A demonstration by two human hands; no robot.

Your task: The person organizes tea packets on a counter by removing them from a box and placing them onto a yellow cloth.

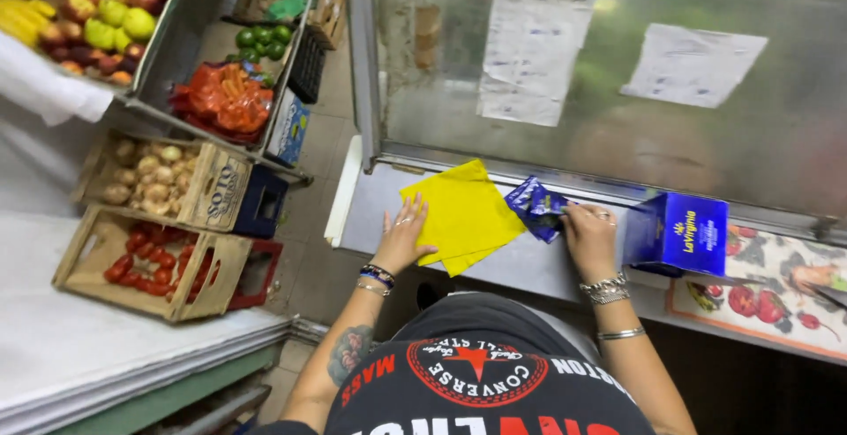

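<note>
My left grip (404,234) lies open, flat on the yellow sheets (460,214) stacked on the table (529,263). My right grip (589,236) pinches blue packets (536,207) just beside a blue box (678,234).

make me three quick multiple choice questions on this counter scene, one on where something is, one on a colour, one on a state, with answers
1. Where does the blue box stand?
A. on the counter, to the right of the right hand
B. on the floor
C. in a wooden crate

2. What colour are the flat sheets under the left hand?
A. red
B. yellow
C. white

3. What is the right hand doing?
A. hanging free in the air
B. lying flat on the yellow sheets
C. gripping small blue packets

Answers: 1 A, the box sits on the counter just past the right hand. 2 B, the left hand presses on bright yellow sheets. 3 C, its fingers close on the blue packets beside the sheets.
</note>
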